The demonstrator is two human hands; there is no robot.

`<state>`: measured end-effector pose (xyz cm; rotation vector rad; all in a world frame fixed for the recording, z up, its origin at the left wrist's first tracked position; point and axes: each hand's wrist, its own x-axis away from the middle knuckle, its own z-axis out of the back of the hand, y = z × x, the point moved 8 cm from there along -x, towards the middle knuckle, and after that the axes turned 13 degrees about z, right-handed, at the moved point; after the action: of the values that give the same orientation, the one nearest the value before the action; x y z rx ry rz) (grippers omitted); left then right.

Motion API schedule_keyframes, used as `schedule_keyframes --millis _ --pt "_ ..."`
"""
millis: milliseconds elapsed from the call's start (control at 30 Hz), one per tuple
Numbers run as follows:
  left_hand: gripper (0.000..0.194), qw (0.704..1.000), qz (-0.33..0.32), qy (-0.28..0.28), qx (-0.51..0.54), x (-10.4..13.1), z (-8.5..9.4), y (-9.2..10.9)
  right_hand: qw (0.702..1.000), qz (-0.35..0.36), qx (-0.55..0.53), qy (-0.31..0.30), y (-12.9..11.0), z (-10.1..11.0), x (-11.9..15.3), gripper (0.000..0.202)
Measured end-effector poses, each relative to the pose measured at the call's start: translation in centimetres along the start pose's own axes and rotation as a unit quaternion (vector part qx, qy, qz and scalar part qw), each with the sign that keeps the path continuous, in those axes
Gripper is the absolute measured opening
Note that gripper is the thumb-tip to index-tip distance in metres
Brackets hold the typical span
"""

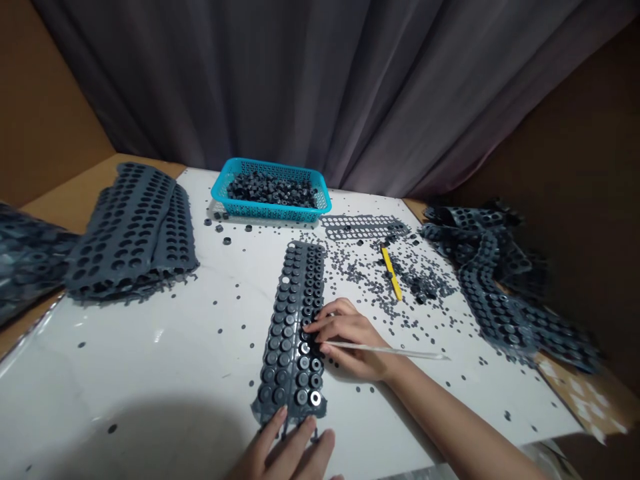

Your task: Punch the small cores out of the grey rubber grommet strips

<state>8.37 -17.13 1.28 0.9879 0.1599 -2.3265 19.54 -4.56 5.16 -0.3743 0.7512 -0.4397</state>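
Note:
A dark grey moulded rubber sheet [287, 347] with rows of round, raised rubber caps lies lengthwise before me on the white tabletop. My left hand [295, 448] rests at the sheet's near end, fingers spread, their tips at its edge. Over the sheet's right side, about midway along, is my right hand [355, 340]. Its fingers are closed on a thin pale stick [400, 349], whose long end points right. The stick's working tip is hidden by the fingers. Several caps on the near right show open centres.
A blue basket [273, 212] of small dark pieces stands at the back. Stacked moulded sheets [135, 227] lie left, crumpled strips [493, 280] right. A yellow-handled tool [391, 273], a perforated strip [365, 227] and scattered small discs [350, 267] are on the table.

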Motion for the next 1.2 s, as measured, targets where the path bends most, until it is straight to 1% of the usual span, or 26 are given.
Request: schedule_keyframes --millis 133,233,333,400,500,567,633,667,700,733,767,800,833,900,933,1000,1067,1100,1200 --pt "0.013 1.0 0.007 0.004 -0.004 0.1 0.0 -0.1 0.995 0.058 0.082 -0.02 -0.5 -0.2 -0.2 0.004" --pt "0.015 1.0 -0.001 -0.015 -0.004 0.2 -0.1 0.0 0.978 0.107 0.178 -0.027 -0.5 -0.5 0.1 0.001" --pt "0.016 1.0 0.001 -0.003 -0.004 0.3 -0.1 -0.1 0.96 0.11 0.256 -0.021 0.1 -0.4 0.6 0.001" --pt "0.016 1.0 0.003 0.013 -0.001 0.6 0.0 -0.1 0.957 0.071 0.28 0.008 0.9 0.7 0.9 0.005" --pt "0.017 1.0 -0.015 0.003 0.0 0.8 -0.3 0.3 0.955 -0.046 0.288 0.057 2.9 3.4 1.5 0.008" --pt "0.016 1.0 -0.012 0.007 0.004 0.8 -0.1 0.3 0.938 -0.122 0.31 0.092 3.7 5.6 2.0 0.007" --pt "0.015 1.0 0.001 -0.003 0.011 0.6 0.0 0.1 0.915 -0.172 0.333 0.148 3.4 7.7 2.4 0.008" --pt "0.016 1.0 0.003 -0.012 0.013 0.5 0.1 0.0 0.909 -0.191 0.324 0.181 3.0 8.4 2.6 0.009" --pt "0.017 1.0 -0.001 -0.022 0.012 0.4 0.1 0.1 0.909 -0.211 0.293 0.21 2.5 8.5 2.9 0.01" --pt "0.018 0.999 -0.011 -0.033 0.01 0.4 0.1 0.1 0.915 -0.229 0.24 0.229 2.0 8.1 3.0 0.011" --pt "0.019 0.999 -0.023 -0.045 0.007 0.5 0.0 0.2 0.927 -0.243 0.163 0.236 1.5 7.1 3.0 0.012" --pt "0.021 0.998 -0.035 -0.051 0.004 0.6 0.0 0.3 0.935 -0.26 0.073 0.229 1.0 5.5 3.0 0.013" --pt "0.023 0.998 -0.043 -0.055 0.005 0.6 0.0 0.4 0.94 -0.273 -0.009 0.204 0.3 3.5 2.9 0.014" --pt "0.024 0.997 -0.044 -0.057 0.01 0.7 -0.1 0.4 0.932 -0.299 -0.097 0.178 -1.5 0.4 3.1 0.014" --pt "0.024 0.998 -0.038 -0.054 0.014 0.7 0.0 0.3 0.934 -0.294 -0.12 0.162 -2.5 -0.7 3.1 0.013" --pt "0.024 0.998 -0.027 -0.046 0.023 0.7 0.2 0.3 0.944 -0.271 -0.124 0.144 -4.2 -2.0 3.4 0.011" --pt "0.025 0.998 -0.024 -0.056 0.025 0.7 0.3 0.4 0.959 -0.237 -0.099 0.12 -5.4 -2.5 3.7 0.008" --pt "0.026 0.997 -0.026 -0.071 0.023 0.7 0.2 0.4 0.966 -0.22 -0.08 0.107 -5.9 -2.6 3.9 0.007" --pt "0.035 0.989 -0.034 -0.14 0.011 0.9 -0.2 0.4 0.982 -0.169 -0.011 0.078 -6.8 -2.7 4.1 0.007"
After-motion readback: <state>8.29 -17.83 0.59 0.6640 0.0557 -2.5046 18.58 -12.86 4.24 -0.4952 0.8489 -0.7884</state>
